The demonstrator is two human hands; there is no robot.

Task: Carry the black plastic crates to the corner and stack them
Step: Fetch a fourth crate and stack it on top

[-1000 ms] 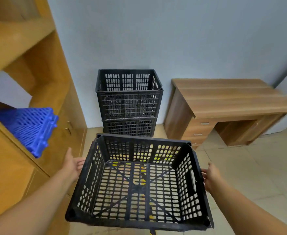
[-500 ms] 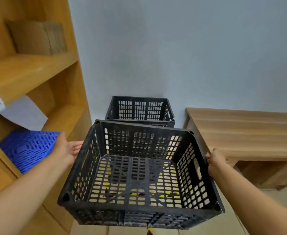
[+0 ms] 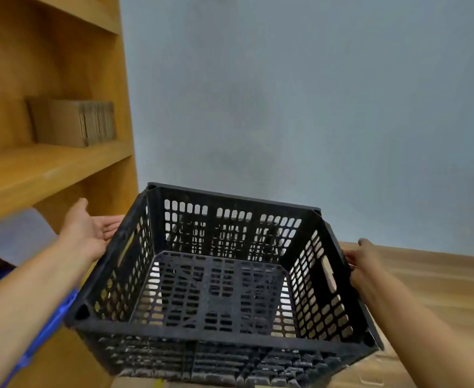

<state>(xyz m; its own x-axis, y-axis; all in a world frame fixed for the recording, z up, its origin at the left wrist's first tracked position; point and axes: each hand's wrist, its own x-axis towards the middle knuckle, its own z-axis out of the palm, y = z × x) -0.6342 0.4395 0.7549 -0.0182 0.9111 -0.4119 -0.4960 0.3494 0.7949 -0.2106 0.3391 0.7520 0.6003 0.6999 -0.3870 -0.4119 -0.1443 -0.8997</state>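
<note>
Between the hands hangs the crate (image 3: 216, 278), empty, so probably light and stiff; left hand (image 3: 86, 233) lies flat and open-fingered on its side wall; right hand (image 3: 363, 261) curls round the opposite rim, by the handle slot, the best hold; beyond, a bare wall (image 3: 314, 107).

A black crate (image 3: 219, 278) is held up in front of a grey wall (image 3: 300, 93), its open top tipped toward the camera. Its left side is cupped by the left hand (image 3: 87, 231), palm up and fingers straight, while its right rim is gripped by the right hand (image 3: 366, 261). A wooden shelf (image 3: 42, 169) with cardboard (image 3: 73, 121) is seen left, a desk (image 3: 440, 278) right.
</note>
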